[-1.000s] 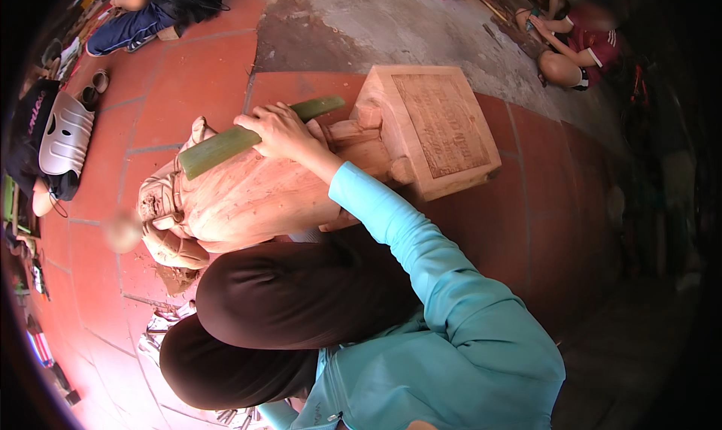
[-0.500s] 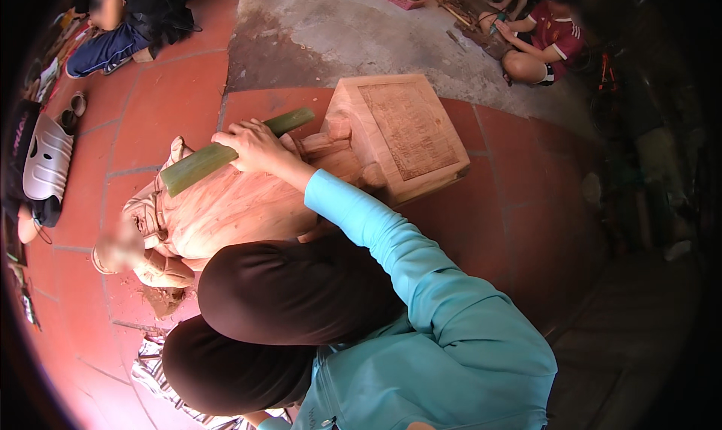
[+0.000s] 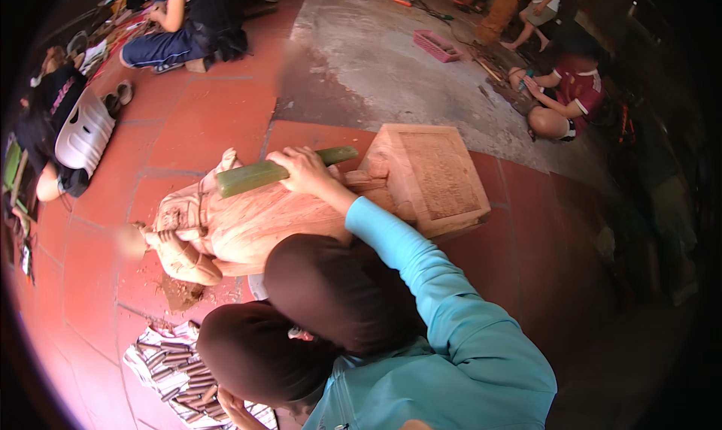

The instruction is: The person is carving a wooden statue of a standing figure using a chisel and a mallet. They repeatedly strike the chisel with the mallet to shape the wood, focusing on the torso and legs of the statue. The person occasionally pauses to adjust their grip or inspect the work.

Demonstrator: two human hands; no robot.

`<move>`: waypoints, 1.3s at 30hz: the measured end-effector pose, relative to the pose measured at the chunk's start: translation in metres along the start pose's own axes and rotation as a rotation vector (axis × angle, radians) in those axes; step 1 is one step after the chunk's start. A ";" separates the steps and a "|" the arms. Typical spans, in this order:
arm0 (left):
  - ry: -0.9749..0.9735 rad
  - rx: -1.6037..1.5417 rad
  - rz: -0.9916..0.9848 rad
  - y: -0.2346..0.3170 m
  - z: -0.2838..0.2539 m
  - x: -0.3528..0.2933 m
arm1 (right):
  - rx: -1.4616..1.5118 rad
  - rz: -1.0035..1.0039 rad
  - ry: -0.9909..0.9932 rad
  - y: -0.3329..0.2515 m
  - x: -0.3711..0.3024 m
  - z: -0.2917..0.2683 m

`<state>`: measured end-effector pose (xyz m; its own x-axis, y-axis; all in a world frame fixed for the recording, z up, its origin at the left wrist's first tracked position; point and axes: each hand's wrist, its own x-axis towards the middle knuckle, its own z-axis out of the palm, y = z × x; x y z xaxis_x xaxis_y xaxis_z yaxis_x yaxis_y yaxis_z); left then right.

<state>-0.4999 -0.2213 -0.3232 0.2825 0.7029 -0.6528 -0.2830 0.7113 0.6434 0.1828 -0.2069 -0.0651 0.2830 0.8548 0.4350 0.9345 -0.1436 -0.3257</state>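
A carved wooden figure [image 3: 263, 223] lies on its side, its square wooden base [image 3: 444, 178] pointing right. Over its upper edge, my right hand [image 3: 304, 171] is closed around a long green carving mallet [image 3: 256, 177], thick at the left end and narrower at the right. Down at the lower left, my left hand [image 3: 237, 411] reaches beside several chisels [image 3: 177, 362] with dark handles, spread on a striped cloth [image 3: 143, 358]. Its fingers show too little to tell whether they hold one. My dark-covered knees [image 3: 338, 295] rest close against the figure.
Brown wood scraps [image 3: 183, 291] lie on the red tiled floor [image 3: 83, 302] under the figure. A person in dark clothes [image 3: 207, 24] sits at the upper left, near a white clog-like shoe [image 3: 84, 133]. Another in a maroon shirt [image 3: 579, 92] works at the upper right, beside a pink basket [image 3: 436, 46].
The whole view has shifted, so the figure sits further right and lower. My left hand and the chisels on the cloth have come into sight. The mallet stays in my right hand.
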 end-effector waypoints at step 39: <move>0.668 1.072 -0.020 0.019 0.029 -0.053 | -0.098 -0.141 -0.031 0.026 -0.003 -0.005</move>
<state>-0.4933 -0.2446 -0.2645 -0.3273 0.7758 -0.5394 0.6877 0.5870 0.4271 0.2076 -0.2160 -0.0710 0.1421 0.8847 0.4439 0.9815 -0.0676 -0.1793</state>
